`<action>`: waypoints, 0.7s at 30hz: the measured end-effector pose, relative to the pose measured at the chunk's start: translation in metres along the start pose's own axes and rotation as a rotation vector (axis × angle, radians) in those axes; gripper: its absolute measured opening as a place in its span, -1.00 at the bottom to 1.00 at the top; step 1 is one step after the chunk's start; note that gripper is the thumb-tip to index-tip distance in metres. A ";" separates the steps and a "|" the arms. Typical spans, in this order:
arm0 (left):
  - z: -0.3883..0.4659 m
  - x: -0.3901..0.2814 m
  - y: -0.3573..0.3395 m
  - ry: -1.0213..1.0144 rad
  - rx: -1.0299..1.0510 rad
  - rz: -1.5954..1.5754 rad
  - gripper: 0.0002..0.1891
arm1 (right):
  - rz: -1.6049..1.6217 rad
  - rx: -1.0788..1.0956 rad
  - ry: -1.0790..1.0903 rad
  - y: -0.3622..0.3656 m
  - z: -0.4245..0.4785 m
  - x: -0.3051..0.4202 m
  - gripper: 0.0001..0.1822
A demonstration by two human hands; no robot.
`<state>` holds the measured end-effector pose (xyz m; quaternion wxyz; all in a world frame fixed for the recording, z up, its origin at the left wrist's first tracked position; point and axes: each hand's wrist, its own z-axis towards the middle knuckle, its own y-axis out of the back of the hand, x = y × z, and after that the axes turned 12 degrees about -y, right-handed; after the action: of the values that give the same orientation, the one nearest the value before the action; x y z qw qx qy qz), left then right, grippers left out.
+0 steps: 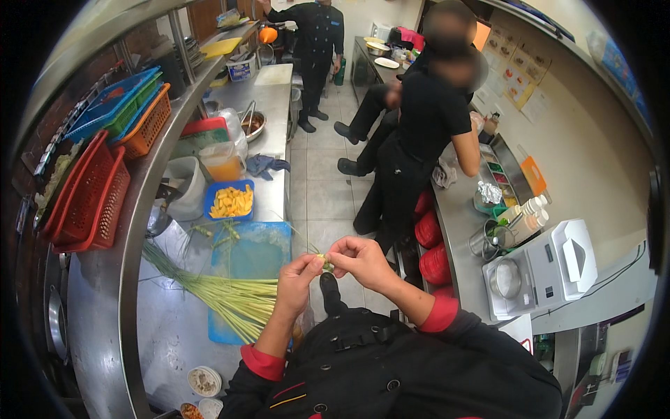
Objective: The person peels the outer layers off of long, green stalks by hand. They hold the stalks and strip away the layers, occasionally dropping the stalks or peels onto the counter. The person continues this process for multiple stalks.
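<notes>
My left hand [294, 285] pinches a small, folded green-yellow piece of what looks like lemongrass [323, 258] between thumb and fingers. From the other side, the thumb and fingertips of my right hand [361, 261] grip the same piece, and fingers cover much of it. Left of my hands, a blue cutting board [251, 249] lies on the steel counter. Across its near half spreads a bundle of long pale-green stalks [230, 298], leafy ends pointing away to the left. Several short knotted stalks [226, 234] rest at the board's far left corner.
A blue container of cut yellow pieces [231, 201] stands beyond the board, beside a tub of orange liquid [220, 161]. An overhead steel shelf [133, 230] holds plastic baskets [94, 204]. Coworkers [413, 131] stand at the right counter, near a white scale [544, 272]. Another person [319, 42] stands farther down the aisle.
</notes>
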<state>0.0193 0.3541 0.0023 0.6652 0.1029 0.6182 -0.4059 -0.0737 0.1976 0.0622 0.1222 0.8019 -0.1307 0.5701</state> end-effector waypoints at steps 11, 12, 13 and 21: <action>-0.001 -0.026 -0.014 -0.300 -0.011 0.512 -0.83 | -0.236 -0.105 0.080 0.000 -0.007 0.014 -0.85; 0.000 -0.026 -0.015 -0.326 -0.002 0.537 -0.84 | -0.247 -0.134 0.120 0.001 -0.005 0.009 -0.85; 0.000 -0.026 -0.015 -0.353 0.003 0.565 -0.84 | -0.257 -0.157 0.162 0.000 0.001 -0.003 -0.84; -0.004 -0.012 -0.018 -0.267 -0.158 0.386 -0.83 | -0.323 -0.229 0.414 -0.017 -0.004 -0.001 -0.84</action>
<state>0.0049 0.3501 0.0192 0.8121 0.1125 0.5236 -0.2317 -0.0714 0.2152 0.0618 0.3252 0.6597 -0.0368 0.6765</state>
